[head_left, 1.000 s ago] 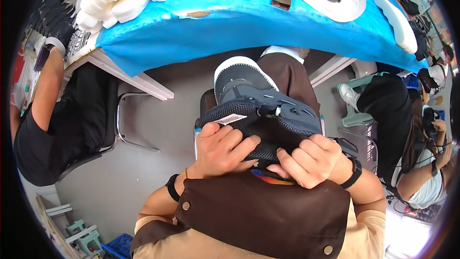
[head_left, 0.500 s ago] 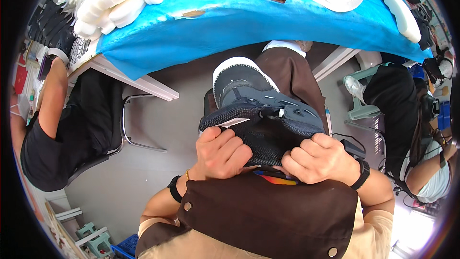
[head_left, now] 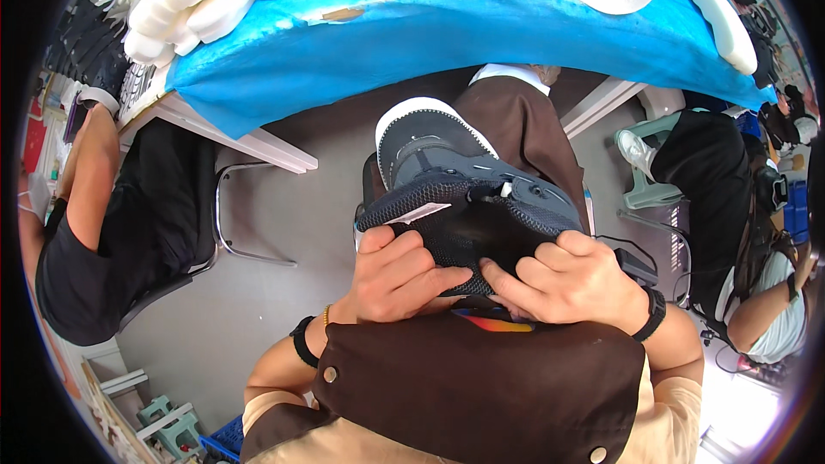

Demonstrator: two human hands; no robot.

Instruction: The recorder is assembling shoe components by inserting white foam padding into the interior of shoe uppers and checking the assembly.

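Dark grey shoe (head_left: pixel 447 163) sits mid-view before you, toe toward 11 o'clock, your left hand (head_left: pixel 395 275) closed on its mesh collar (head_left: pixel 443 245) at about 7 o'clock and your right hand (head_left: pixel 563 279) closed on it at about 5, the opening spread between them. Toe end looks done, white edging (head_left: pixel 418 104) already round it; collar seems the part left in work, with no lace showing. Heel finish hidden, cannot tell; blue-covered table (head_left: pixel 412 39) at 12 o'clock.
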